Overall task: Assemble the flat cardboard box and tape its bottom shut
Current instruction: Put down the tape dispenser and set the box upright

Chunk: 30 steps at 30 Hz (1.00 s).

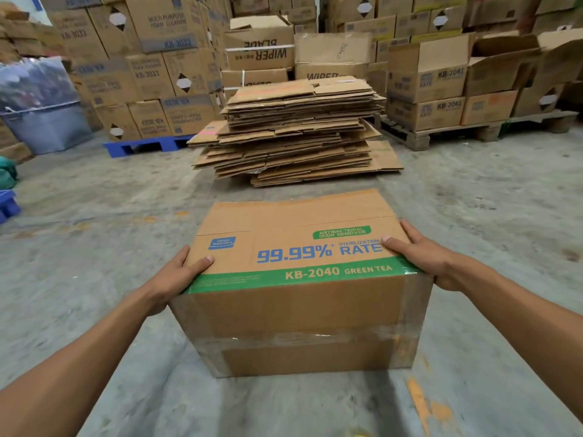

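An erected brown cardboard box (299, 310) fills the middle of the view, lying on one side over the concrete floor. Its printed panel with "99.99% RATE" and a green "KB-2040 GREEN TEA" band faces up. The flap side faces me, with clear tape (303, 339) running along the centre seam and down the side edges. My left hand (176, 275) grips the box's left upper edge, thumb on the printed panel. My right hand (422, 257) grips the right upper edge the same way. No tape roll is in view.
A tall pile of flattened cardboard boxes (296, 130) lies on the floor just beyond the box. Stacked cartons on a blue pallet (142, 146) stand at the back left, more on a wooden pallet (441, 130) at the back right. A grey bin (44, 127) stands at left.
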Tool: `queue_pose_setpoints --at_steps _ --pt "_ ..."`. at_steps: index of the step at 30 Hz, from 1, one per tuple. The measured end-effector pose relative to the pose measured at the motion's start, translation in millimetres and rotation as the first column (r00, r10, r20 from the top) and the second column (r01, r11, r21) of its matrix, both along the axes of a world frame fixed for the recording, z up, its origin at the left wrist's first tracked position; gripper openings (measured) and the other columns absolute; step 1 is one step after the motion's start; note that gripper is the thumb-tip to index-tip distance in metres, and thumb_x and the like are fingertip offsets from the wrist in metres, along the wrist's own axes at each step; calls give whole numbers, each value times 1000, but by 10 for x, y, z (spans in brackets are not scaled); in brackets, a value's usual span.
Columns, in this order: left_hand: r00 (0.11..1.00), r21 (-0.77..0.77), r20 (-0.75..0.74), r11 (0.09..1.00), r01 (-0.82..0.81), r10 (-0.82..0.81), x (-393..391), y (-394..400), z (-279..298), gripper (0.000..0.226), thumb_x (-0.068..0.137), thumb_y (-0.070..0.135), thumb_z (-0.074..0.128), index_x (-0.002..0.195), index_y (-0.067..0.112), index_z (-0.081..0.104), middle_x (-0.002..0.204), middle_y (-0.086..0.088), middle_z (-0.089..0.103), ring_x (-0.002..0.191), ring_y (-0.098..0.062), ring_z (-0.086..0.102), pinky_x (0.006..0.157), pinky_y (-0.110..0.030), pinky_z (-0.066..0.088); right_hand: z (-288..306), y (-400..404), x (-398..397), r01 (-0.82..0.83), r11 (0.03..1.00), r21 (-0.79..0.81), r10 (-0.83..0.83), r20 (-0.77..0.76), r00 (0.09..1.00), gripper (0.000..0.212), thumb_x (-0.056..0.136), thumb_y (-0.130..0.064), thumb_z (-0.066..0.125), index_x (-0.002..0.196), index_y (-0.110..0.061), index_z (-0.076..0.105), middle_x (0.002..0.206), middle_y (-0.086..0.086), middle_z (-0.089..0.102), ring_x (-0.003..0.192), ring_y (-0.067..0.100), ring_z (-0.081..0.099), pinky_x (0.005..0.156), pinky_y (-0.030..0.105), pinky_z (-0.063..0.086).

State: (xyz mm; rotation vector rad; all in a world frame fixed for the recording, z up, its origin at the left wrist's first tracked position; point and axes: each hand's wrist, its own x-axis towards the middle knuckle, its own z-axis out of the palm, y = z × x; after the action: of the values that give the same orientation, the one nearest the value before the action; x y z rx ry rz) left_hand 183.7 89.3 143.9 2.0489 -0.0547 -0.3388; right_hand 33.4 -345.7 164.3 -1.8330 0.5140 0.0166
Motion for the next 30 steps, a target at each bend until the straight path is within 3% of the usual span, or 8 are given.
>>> queue_pose_setpoints --at_steps 3,5,9,12,14,21,26,30 --pt "999 20 38 1000 4 -5 -44 44 -14 104 63 72 70 149 29 30 138 6 56 113 -15 62 99 -43 49 -32 -6 -22 -12 1000 8 12 33 999 71 92 -38 64 149 -45 23 109 -8 65 97 18 68 79 37 57" --pt "994 13 105 1000 12 -13 -139 36 33 84 71 64 67 143 29 41 129 8 62 109 -13 64 100 -41 48 -43 3 -29 -32 999 -20 34 88 996 75 91 -39 66 151 -42 22 113 -10 64 97 14 66 84 34 55" --pt "952 -13 301 999 -46 48 -327 -57 202 25 89 40 65 107 50 51 104 34 60 93 9 59 84 -15 43 -40 61 -35 -41 995 -95 64 254 965 76 92 -33 65 153 -36 20 119 -14 59 90 -7 57 64 8 46" --pt "904 -33 412 993 -113 116 -507 -79 146 52 91 33 64 126 58 36 110 49 53 98 20 54 88 -9 39 -161 82 -89 -7 985 -172 72 375 924 86 86 -45 69 154 -39 17 142 -13 49 109 -2 58 89 22 48" --pt "897 -36 417 989 -142 144 -658 -39 -88 82 88 33 67 152 39 16 134 32 41 119 5 48 102 -22 38 -362 96 -198 4 969 -246 95 390 916 93 81 -52 68 154 -42 12 147 -19 41 121 5 54 104 35 44" --pt "916 45 386 989 -140 112 -1053 15 -542 101 85 39 67 153 37 -7 135 36 31 120 -3 46 100 -27 39 -711 48 -505 25 913 -407 128 342 931 106 74 -58 70 151 -53 -3 151 -7 44 122 19 56 99 42 48" --pt "942 66 317 988 -142 114 -1132 39 -720 110 82 41 71 149 43 -16 144 18 38 122 -9 52 97 -30 45 -880 81 -632 7 870 -492 160 296 942 113 76 -50 73 150 -51 -13 157 -6 34 129 22 51 99 42 48" --pt "963 45 227 986 -161 147 -1161 -36 -928 107 77 32 79 149 39 0 138 7 52 118 -15 59 101 -41 47 -1034 42 -711 -30 900 -435 143 231 962 105 84 -39 71 152 -49 -9 150 -9 39 121 22 54 98 46 50"
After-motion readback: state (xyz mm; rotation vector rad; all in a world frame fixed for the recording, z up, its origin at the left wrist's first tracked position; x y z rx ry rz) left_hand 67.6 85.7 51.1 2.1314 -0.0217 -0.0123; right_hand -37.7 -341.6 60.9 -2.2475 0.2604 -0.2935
